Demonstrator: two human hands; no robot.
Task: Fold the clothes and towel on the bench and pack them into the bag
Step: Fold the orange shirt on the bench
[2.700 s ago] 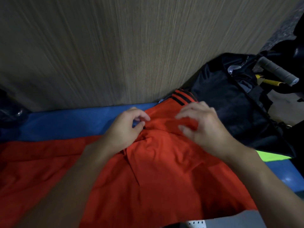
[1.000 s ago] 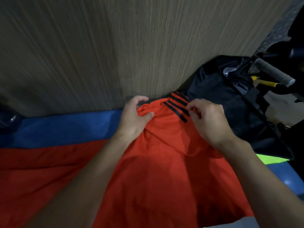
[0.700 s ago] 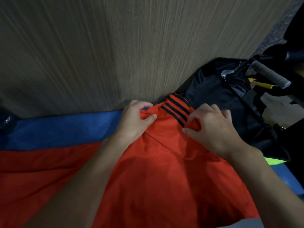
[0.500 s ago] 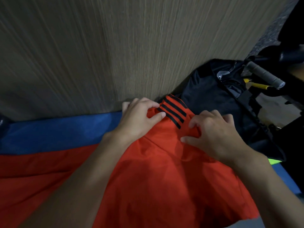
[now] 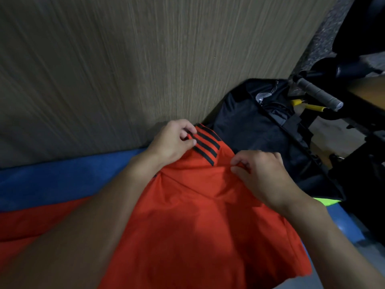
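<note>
Orange-red garment lies spread over the blue bench, its far edge raised toward the wood-grain wall panel; three black stripes cross the raised corner; left hand grips the fabric at the left end of the stripes, thumb on top, fingers curled over the edge; right hand pinches a fold of the same fabric just right of the stripes, thumb and forefinger closed on the cloth; both forearms lie over the garment; more orange-red cloth runs along the bench to the left, whether it is the same piece cannot be told; black bag sits at the right end of the bench, against the wall panel and just beside the striped corner; its interior is too dark to read; neon yellow-green strip shows at the bag's near edge; grey-wrapped handle and yellow tool lie beyond the bag, to the right.
</note>
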